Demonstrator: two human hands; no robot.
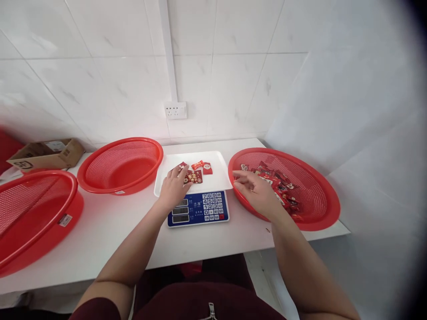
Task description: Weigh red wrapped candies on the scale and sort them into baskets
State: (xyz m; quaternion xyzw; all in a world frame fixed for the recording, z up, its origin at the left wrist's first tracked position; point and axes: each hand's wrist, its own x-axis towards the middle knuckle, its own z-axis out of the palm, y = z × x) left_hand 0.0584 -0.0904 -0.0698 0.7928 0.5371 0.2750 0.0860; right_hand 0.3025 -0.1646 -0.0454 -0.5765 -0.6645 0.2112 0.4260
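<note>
A white desk (110, 231) is set against a tiled wall. An empty red basket (33, 213) is tilted at its left edge, a second empty basket (120, 165) stands toward the back edge, and a third basket (320, 200) fills the right end, with loose red sweets (283, 186) heaped inside. A scale (199, 208) sits mid-desk, its white tray (216, 178) toward the back edge. The left hand (174, 186) is stretched forward, palm down, with fingers laid flat and unclenched on the red packets (196, 171) at the tray's left side. The right hand (256, 189) is held over the third basket's left rim, wrist bent and fingers half curled above the sweets; whether anything is pinched cannot be told.
</note>
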